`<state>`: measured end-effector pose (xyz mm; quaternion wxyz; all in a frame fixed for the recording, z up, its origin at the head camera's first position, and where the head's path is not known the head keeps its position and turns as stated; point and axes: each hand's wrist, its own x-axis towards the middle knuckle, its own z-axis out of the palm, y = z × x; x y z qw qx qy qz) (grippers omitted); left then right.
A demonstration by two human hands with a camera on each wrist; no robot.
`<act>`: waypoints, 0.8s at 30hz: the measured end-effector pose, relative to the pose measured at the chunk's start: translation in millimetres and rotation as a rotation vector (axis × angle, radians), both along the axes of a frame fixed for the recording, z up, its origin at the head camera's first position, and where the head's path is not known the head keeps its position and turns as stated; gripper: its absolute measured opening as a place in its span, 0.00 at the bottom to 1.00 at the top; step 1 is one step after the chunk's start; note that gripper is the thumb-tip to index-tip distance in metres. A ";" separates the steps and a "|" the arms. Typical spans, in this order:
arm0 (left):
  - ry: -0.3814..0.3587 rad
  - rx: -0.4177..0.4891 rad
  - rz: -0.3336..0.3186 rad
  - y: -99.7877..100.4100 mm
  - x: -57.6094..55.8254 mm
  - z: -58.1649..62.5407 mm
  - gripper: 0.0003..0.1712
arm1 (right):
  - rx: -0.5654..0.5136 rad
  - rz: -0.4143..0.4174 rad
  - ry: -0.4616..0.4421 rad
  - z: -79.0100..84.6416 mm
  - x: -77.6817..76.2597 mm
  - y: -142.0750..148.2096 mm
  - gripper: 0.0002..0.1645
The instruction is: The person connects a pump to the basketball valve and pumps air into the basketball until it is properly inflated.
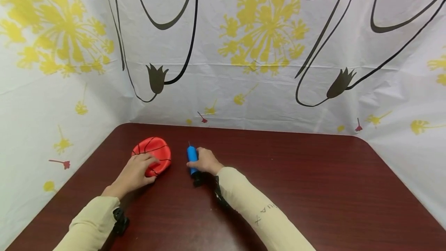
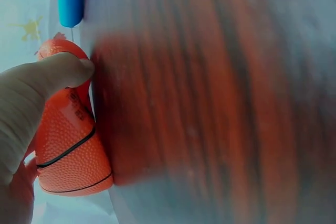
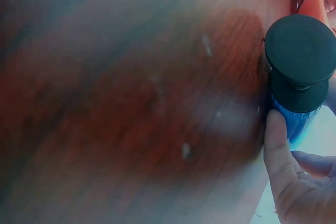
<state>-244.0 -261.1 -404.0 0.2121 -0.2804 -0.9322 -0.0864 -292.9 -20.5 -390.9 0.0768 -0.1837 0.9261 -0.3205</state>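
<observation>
A dented, partly deflated red-orange ball with black basketball lines sits on the table's left side. My left hand grips it, fingers over its top and thumb on the near edge. In the left wrist view the thumb presses into the pebbled, sagging ball. Just to the right, my right hand holds a blue hand pump, whose thin needle points away from me. The pump's round black handle fills the right side of the right wrist view. Needle and ball look apart in the head view.
The dark reddish-brown table has rounded far corners. White cloth with yellow and grey plant prints hangs behind it and along its sides. A black wrist strap is on the left sleeve.
</observation>
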 end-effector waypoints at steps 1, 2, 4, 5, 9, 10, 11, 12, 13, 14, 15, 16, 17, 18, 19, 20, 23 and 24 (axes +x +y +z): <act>0.004 0.001 0.001 -0.2 0.2 -0.1 0.21 | -0.007 -0.002 -0.002 -0.3 0.1 0.3 0.38; 0.006 0.004 0.002 -0.5 0.3 -0.2 0.20 | -0.014 -0.004 -0.008 -0.4 0.4 0.9 0.38; 0.006 0.008 0.005 -0.7 0.5 -0.1 0.20 | -0.030 -0.006 -0.023 -1.0 -0.1 2.2 0.37; 0.004 0.010 0.006 -0.7 0.6 -0.1 0.20 | -0.040 -0.007 -0.032 -1.3 -0.4 3.0 0.37; 0.004 0.014 0.012 -0.8 0.6 0.0 0.19 | -0.082 -0.017 -0.076 -1.2 -1.0 6.2 0.37; 0.007 0.017 0.012 -0.7 1.0 0.6 0.19 | -0.096 -0.020 -0.092 -0.8 -0.7 7.0 0.37; 0.011 0.021 0.014 -0.8 1.2 1.0 0.19 | -0.112 -0.025 -0.107 -0.3 -0.4 7.9 0.37; 0.018 0.026 0.017 -0.9 1.5 1.5 0.19 | -0.125 -0.031 -0.123 0.2 -0.1 8.6 0.37; 0.026 0.032 0.020 -1.0 1.9 2.1 0.19 | -0.137 -0.036 -0.136 0.7 0.0 9.4 0.36; 0.033 0.040 0.021 -1.0 2.3 3.0 0.19 | -0.148 -0.045 -0.154 1.3 0.4 9.9 0.36; 0.041 0.048 0.022 -0.9 2.9 4.0 0.19 | -0.158 -0.052 -0.168 1.6 0.5 10.5 0.36; 0.047 0.058 0.025 -0.9 3.5 5.1 0.19 | -0.168 -0.059 -0.185 1.9 0.7 11.0 0.36; 0.054 0.068 0.029 -0.9 4.0 5.9 0.19 | -0.175 -0.065 -0.195 2.2 0.6 11.3 0.35; 0.058 0.079 0.031 -0.8 4.6 6.7 0.19 | -0.183 -0.071 -0.206 2.7 0.8 11.6 0.35; 0.062 0.087 0.034 -0.7 5.2 7.6 0.19 | -0.189 -0.075 -0.215 2.8 0.9 11.8 0.35; 0.063 0.097 0.036 -0.4 5.7 8.4 0.19 | -0.193 -0.079 -0.226 2.9 1.2 11.9 0.35; 0.063 0.125 0.041 -0.2 6.8 10.2 0.19 | -0.205 -0.080 -0.242 2.7 1.7 12.5 0.34; 0.064 0.134 0.042 -0.2 7.0 10.9 0.19 | -0.210 -0.080 -0.247 2.5 1.9 12.9 0.34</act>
